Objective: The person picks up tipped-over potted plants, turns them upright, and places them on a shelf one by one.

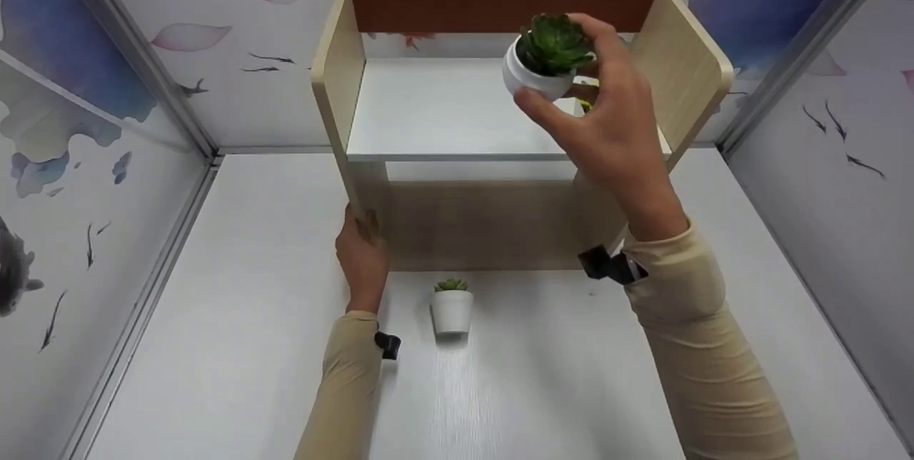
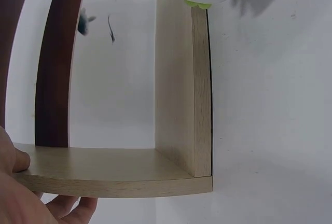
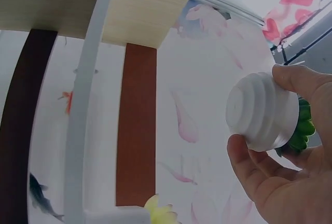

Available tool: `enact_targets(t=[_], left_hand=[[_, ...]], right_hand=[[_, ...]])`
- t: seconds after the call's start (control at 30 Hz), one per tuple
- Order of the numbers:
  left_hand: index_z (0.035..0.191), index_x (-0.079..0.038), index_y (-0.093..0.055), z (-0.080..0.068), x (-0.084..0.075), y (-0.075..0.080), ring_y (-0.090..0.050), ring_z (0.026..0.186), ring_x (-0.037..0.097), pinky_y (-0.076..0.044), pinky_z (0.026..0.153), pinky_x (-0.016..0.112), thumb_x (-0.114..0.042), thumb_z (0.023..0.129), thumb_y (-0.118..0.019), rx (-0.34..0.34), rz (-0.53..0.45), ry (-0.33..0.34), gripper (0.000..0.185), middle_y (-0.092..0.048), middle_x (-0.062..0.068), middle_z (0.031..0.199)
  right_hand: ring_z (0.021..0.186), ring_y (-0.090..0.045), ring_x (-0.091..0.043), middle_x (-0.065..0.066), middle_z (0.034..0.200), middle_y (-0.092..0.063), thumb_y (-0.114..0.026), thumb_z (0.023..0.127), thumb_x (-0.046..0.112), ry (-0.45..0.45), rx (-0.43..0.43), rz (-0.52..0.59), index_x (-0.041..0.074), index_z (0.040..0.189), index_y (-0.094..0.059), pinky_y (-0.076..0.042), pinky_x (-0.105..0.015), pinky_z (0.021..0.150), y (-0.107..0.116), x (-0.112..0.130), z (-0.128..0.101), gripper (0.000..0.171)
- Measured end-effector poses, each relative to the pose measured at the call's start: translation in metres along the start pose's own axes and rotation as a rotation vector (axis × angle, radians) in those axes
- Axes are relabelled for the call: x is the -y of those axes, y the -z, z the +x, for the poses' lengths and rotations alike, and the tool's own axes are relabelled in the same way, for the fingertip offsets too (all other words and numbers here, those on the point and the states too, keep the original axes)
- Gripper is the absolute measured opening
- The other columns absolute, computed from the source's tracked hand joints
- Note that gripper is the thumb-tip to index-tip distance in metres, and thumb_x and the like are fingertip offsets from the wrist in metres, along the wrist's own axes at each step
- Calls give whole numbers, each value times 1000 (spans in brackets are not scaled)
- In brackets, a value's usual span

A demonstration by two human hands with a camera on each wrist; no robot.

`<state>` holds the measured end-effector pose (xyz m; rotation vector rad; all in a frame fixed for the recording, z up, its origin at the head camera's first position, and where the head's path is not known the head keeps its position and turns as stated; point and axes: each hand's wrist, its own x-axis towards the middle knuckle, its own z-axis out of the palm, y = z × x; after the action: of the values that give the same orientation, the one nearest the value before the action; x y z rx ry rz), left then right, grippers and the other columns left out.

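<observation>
White tabletop [image 1: 543, 388] boxed in by white wall panels [image 1: 235, 74] printed with pink petals, blue washes and small dark fish. No readable text, brand or label anywhere.

Right hand [image 1: 607, 117] grips a round ribbed white pot [image 1: 532, 78] holding a dark green rosette succulent [image 1: 553, 44]. Thumb on the near side of the pot, fingers curled over the far side and the top. Pot is tilted, in the air above the right part of the white upper shelf [image 1: 443, 110], not touching it. The right wrist view shows the pot's bare base [image 3: 244, 111], with the leaves poking out behind it.

That shelf belongs to a light wood desktop rack [image 1: 500, 217]: two side panels, a reddish-brown back rail [image 1: 443, 8] across the top, a wood lower panel. Something yellow-green sits on the shelf just behind the right hand, mostly hidden, can't identify it.

Left hand [image 1: 363, 253] holds the bottom front edge of the rack's left side panel [image 1: 335, 78], fingers wrapped round it; the left wrist view shows the thumb on the panel's face and fingers under its edge.

Second container: small tapered white pot [image 1: 452, 311] with a pale green succulent [image 1: 451, 285], upright on the tabletop just in front of the rack, near the left wrist, untouched.

Beige sleeves [image 1: 707, 360] on both arms, black camera clips at the wrists.
</observation>
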<state>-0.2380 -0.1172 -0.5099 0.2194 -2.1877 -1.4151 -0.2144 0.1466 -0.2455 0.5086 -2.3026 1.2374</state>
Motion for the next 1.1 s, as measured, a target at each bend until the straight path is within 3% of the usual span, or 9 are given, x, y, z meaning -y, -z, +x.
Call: enact_targets(t=[0.6,1.1], left_hand=[[149,-2,-48,0,-2,-1,-59,131,30,-51,105,47,-20,110,-49,-7,20,24,43,-60,18,144],[148,-1,-48,1,1,0,-58,133,29,-48,109,44,-19,110,-50,-13,8,-3,42,-59,18,144]], right_hand=[[119,-63,-22,-6,144,-57,-81,89,29,-180,129,-37,12,148,-46,-55,-35,99,-28,-44,6,72],[121,-60,-24,-12,145,-55,-80,91,26,-210,201,-57,10,152,-41,-52,-40,102,-41,-61,6,74]])
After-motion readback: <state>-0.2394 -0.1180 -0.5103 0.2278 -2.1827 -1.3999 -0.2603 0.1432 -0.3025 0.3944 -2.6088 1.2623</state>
